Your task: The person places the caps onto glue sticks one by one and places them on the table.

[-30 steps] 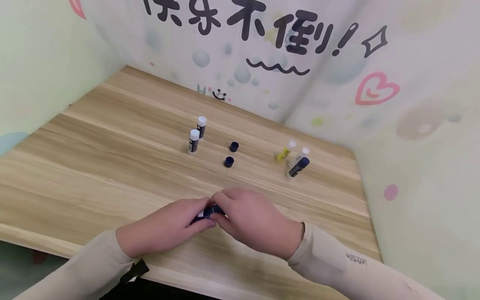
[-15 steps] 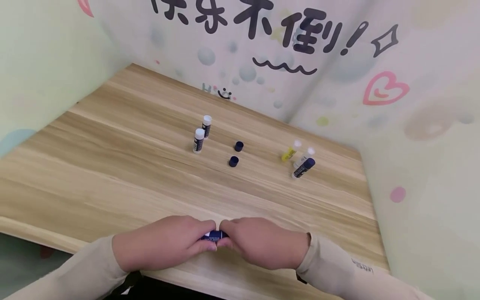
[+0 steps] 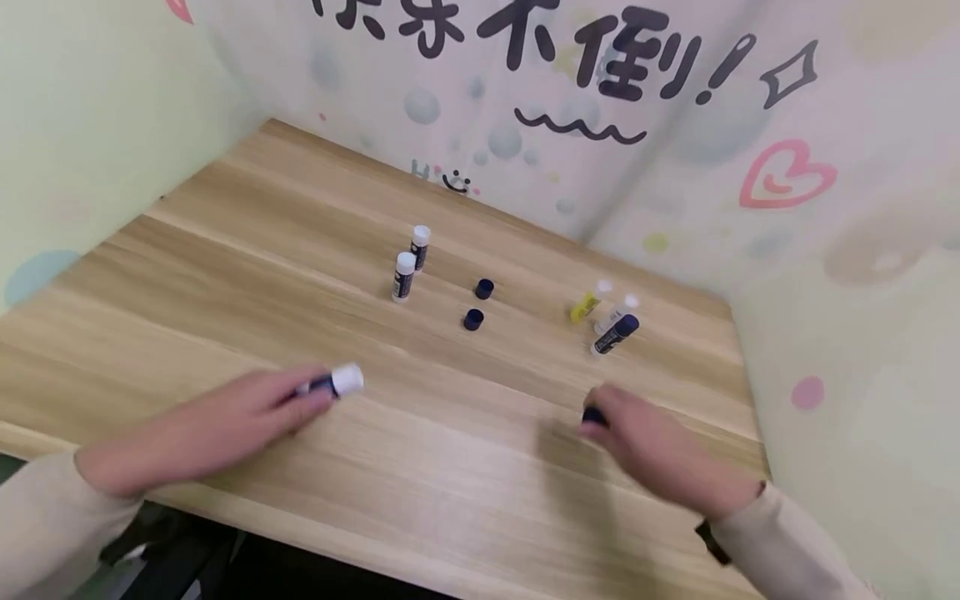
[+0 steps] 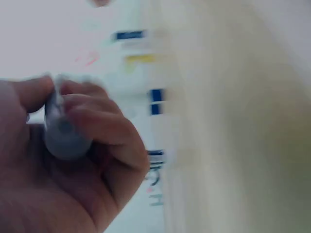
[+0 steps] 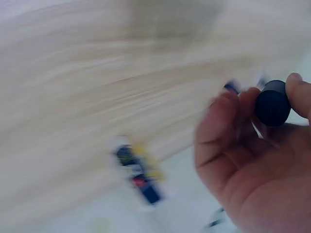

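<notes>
In the head view my left hand [image 3: 232,421] grips a dark blue glue stick [image 3: 347,380] whose white end points right, above the table's left half. Its base shows grey in the left wrist view, with fingers curled round it. Well apart on the right, my right hand [image 3: 660,450] pinches a dark blue cap [image 5: 272,107] between thumb and fingers. Two glue sticks with white tops, one nearer [image 3: 403,279] and one farther back [image 3: 420,248], stand upright. Beside them on the table are two loose caps, a rear cap [image 3: 484,289] and a front cap [image 3: 473,320].
At the right back, a yellow glue stick [image 3: 588,305], a white one [image 3: 617,315] and a dark blue capped one [image 3: 615,335] stand close together. The wooden table [image 3: 225,250] meets printed walls [image 3: 525,67] behind and at the sides.
My hands were together on the glue stick; its cap has come off. The left hand has moved left with the stick, the right hand right and away with the cap.
</notes>
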Demonstrator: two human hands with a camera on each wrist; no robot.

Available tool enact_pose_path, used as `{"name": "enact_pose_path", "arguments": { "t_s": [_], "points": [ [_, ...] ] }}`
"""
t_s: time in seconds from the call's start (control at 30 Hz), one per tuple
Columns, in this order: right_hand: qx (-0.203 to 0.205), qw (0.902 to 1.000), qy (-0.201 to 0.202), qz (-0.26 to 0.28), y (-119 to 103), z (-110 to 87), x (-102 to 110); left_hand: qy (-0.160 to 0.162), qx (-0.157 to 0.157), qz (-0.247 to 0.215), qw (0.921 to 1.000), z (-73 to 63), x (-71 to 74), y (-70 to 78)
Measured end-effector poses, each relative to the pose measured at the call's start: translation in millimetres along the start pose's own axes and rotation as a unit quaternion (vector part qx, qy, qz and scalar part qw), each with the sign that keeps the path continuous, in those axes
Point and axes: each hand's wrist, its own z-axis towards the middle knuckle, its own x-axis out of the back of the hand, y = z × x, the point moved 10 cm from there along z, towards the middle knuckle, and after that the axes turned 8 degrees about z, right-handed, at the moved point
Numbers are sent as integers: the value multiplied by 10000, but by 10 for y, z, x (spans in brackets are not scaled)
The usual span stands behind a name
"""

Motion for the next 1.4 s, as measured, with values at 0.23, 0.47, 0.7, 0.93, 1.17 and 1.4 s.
{"name": "enact_pose_path", "arguments": {
  "t_s": [0.23,0.47,0.7,0.93,1.17,1.4],
  "points": [
    [1006,9911,719,-497,-183,436,131,968,3,145,9952,369,382,229],
    [1380,9864,719,-529,-543,681,-24,1690,-24,9,9856,511,586,355],
    [1087,9909,451,-660,-408,1053,-238,1728,884,-189,9808,676,595,-17],
    [1005,9890,44,-1082,-340,1376,-528,1519,1115,-22,9821,1013,469,-304],
    [812,9912,2,-1047,-318,1513,-613,1343,1180,-24,9839,1236,336,-470],
    [871,9870,140,-1343,-325,1543,-604,1348,1164,2,9840,1318,322,-483]
  ]
}}
